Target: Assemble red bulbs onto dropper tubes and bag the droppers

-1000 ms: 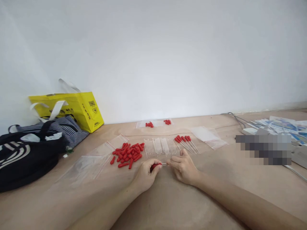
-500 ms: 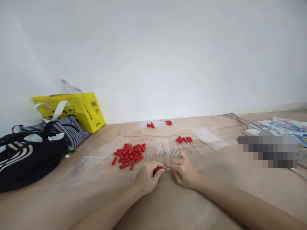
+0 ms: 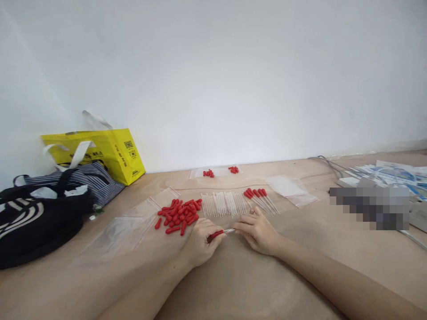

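Observation:
My left hand (image 3: 204, 242) is closed on a red rubber dropper bulb (image 3: 215, 235), its narrow end pointing right. From that end a clear glass tube (image 3: 229, 230) runs to my right hand (image 3: 260, 233), whose fingers pinch it; the rest of the tube is hidden by them. Left of my hands lies a heap of loose red bulbs (image 3: 180, 215). Beyond the hands, clear tubes (image 3: 223, 203) lie side by side in a row. Several droppers with red bulbs (image 3: 262, 200) lie at the row's right end.
Clear zip bags (image 3: 123, 226) lie at left, another bag (image 3: 290, 189) at right. A bag with red bulbs (image 3: 213, 173) sits by the wall. Black (image 3: 40, 222), striped (image 3: 100, 178) and yellow bags (image 3: 123, 155) stand far left; papers (image 3: 390, 173) and a cable (image 3: 330, 164) lie right.
My hands have moved slightly apart, the left one a little to the left. More of the clear tube shows between them. The view has shifted slightly.

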The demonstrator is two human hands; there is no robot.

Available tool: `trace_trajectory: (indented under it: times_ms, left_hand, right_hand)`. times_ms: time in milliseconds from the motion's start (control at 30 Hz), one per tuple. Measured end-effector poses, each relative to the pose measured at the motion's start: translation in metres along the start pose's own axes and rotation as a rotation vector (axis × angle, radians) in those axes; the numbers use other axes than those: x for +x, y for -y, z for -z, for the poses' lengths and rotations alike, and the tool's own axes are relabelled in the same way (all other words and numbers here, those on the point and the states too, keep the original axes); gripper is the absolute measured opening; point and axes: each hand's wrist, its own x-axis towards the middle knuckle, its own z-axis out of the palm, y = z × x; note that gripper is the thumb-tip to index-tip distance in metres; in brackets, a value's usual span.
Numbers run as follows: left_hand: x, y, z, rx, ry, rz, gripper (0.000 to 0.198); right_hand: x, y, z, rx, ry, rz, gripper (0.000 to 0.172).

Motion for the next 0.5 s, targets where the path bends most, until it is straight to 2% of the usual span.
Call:
trace_trajectory:
  times_ms: [167, 267, 367, 433, 500]
  left_hand:
    - [-0.001, 0.001, -0.001, 0.026, 0.030, 0.025, 0.025]
    - [-0.001, 0.007, -0.001, 0.050, -0.022, 0.076, 0.023]
    - [-0.002, 0.015, 0.001, 0.160, -0.136, 0.156, 0.043]
    - [-0.003, 0.020, 0.004, 0.246, -0.198, 0.202, 0.041]
    - [-0.004, 0.024, 0.008, 0.339, -0.218, 0.232, 0.029]
  right_hand:
    - [0.000, 0.002, -0.006, -0.102, -0.016, 0.035, 0.021]
    - [0.001, -0.002, -0.006, -0.153, -0.047, -0.020, 0.019]
    - [0.000, -0.019, -0.001, -0.225, -0.132, -0.241, 0.019]
    - [-0.001, -0.034, 0.003, -0.275, -0.180, -0.449, 0.019]
    - [-0.003, -0.049, 0.007, -0.313, -0.176, -0.655, 0.019]
